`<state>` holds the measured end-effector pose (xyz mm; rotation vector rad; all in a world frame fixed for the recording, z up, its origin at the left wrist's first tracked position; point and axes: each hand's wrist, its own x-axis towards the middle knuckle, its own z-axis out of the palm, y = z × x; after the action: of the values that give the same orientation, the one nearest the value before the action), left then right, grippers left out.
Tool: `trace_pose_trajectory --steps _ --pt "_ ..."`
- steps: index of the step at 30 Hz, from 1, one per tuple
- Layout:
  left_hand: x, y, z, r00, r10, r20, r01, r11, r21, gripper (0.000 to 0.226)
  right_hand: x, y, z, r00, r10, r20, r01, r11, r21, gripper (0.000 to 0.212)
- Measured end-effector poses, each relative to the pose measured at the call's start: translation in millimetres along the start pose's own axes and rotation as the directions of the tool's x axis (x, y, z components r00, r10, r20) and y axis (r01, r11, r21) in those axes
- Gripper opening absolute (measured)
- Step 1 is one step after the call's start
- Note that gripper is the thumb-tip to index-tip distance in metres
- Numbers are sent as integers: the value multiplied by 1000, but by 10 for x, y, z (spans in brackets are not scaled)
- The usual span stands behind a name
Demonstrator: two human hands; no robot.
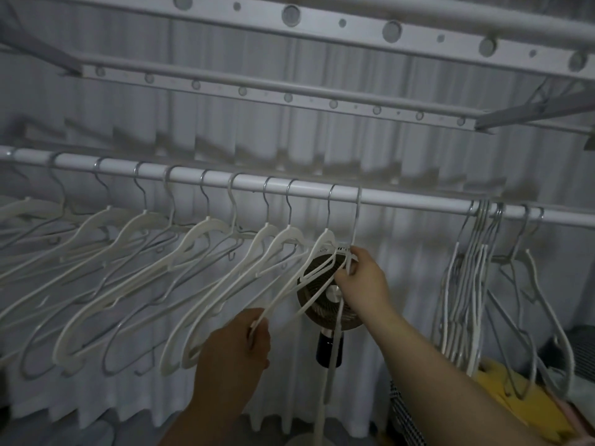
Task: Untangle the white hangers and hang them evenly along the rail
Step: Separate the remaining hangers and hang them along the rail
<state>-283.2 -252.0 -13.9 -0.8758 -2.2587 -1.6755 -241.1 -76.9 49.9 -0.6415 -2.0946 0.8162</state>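
Observation:
A white rail (402, 199) crosses the view, sloping down to the right. Several white hangers (135, 272) hang spaced along its left half, all swung to the left. A tight bunch of hangers (467, 284) crowds the rail at the right. My right hand (360, 278) grips the neck of a white hanger (355, 220) whose hook sits on the rail right of the spaced row. My left hand (244, 342) pinches the lower arm of the neighbouring hanger (289, 297), which is hooked on the rail beside it.
A round brown fan (325, 294) on a dark post stands behind the hangers in my hands. Pale curtains fill the background. Perforated drying-rack bars (289, 94) run overhead. A yellow cloth (515, 400) and checked fabric (402, 413) lie low at the right.

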Motion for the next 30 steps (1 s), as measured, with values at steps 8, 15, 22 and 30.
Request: trace_pose_trajectory --steps 8,15,22,30 --pt "8 -2 -185 995 96 -24 -87 969 233 20 -9 -33 83 1000 6 3 -6 1000 8 49" --pt "-9 143 -344 953 277 -122 -216 904 369 28 -40 -56 72 1000 -4 4 4 1000 -6 48" --pt "242 89 -516 971 225 -80 -144 820 553 30 -28 -21 -3 1000 -1 17 1 1000 -10 52" --pt "234 26 -416 941 339 17 -276 735 620 21 -14 10 -78 1000 10 -15 -10 1000 -24 44"
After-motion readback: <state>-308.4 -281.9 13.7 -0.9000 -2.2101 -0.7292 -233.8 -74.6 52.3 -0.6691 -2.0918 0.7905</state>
